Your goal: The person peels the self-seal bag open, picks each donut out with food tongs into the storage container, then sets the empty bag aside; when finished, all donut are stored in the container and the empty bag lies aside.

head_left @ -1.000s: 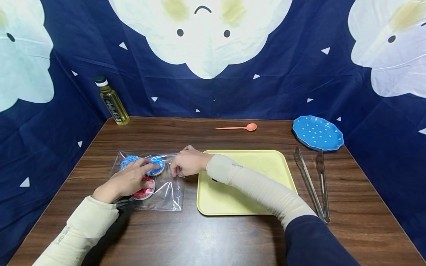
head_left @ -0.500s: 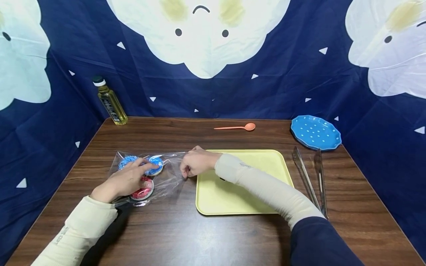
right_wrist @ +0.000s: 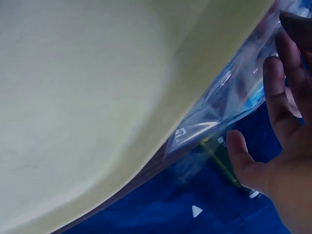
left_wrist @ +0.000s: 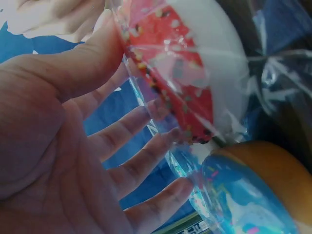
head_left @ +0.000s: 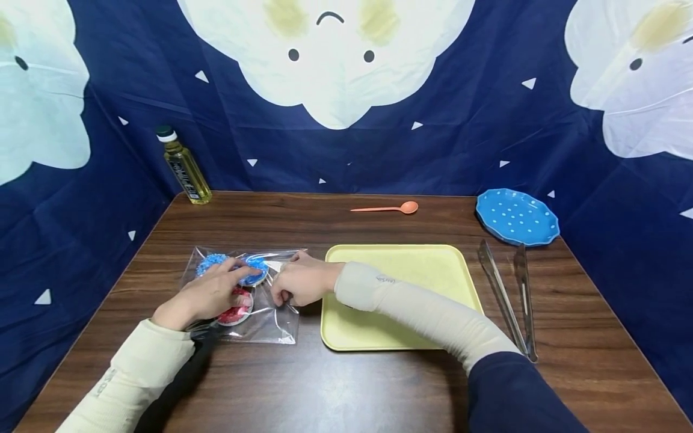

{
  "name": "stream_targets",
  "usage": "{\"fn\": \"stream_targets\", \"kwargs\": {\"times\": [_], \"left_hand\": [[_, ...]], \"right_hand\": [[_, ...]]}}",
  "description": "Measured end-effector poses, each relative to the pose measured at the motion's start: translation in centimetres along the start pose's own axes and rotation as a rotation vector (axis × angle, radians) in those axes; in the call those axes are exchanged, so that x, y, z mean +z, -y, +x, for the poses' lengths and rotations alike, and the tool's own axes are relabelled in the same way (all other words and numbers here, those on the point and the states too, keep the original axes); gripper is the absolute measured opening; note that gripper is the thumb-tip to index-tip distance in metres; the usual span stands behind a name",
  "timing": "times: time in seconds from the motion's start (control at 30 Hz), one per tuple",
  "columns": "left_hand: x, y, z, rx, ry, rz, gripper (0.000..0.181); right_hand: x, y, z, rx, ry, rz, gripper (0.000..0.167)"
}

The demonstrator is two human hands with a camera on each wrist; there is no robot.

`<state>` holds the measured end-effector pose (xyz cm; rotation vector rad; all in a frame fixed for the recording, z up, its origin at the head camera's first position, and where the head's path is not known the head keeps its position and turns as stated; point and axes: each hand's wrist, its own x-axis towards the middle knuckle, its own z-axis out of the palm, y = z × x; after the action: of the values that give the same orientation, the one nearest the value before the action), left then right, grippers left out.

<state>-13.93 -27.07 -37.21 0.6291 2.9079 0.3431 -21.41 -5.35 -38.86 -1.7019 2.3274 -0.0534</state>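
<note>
A clear plastic bag (head_left: 271, 331) lies on the table at the left, holding a red round piece (head_left: 235, 314) and two blue ones, one of them a blue disc (head_left: 258, 270). My left hand (head_left: 208, 291) rests over it with spread fingers; in the left wrist view the hand (left_wrist: 73, 131) lies against the film beside the sprinkled red piece (left_wrist: 170, 68). Above the bag's right part, my right hand (head_left: 303, 279) has bent fingers and pinches the film, which creases there. In the right wrist view, the thumb and fingers of that hand (right_wrist: 287, 122) are beside the film (right_wrist: 214, 109).
Just right of the bag lies a yellow tray (head_left: 400, 331), partly under my right forearm. Metal tongs (head_left: 506, 300) and a blue dotted plate (head_left: 517, 218) are farther right. An orange spoon (head_left: 408, 207) lies at the back; an oil bottle (head_left: 186, 171) stands at the back left corner.
My right hand moved right, drawing the film toward the tray, then came back left over the bag, which lies flatter again. My left hand stays in place.
</note>
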Motion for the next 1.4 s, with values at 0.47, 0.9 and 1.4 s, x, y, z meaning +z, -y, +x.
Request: {"fn": "stream_targets", "kwargs": {"times": [0.47, 0.9, 1.4], "left_hand": [[0.0, -0.1, 0.0, 0.018, -0.021, 0.009, 0.053], [0.2, 0.1, 0.0, 0.031, -0.023, -0.001, 0.054], [0.1, 0.0, -0.1, 0.004, -0.006, -0.009, 0.054]], "right_hand": [[0.2, -0.5, -1.3, -0.024, -0.01, -0.055, 0.03], [0.5, -0.8, -2.8, -0.013, -0.041, -0.055, 0.034], [1.0, 1.5, -1.5, -0.118, -0.048, -0.151, 0.016]]}}
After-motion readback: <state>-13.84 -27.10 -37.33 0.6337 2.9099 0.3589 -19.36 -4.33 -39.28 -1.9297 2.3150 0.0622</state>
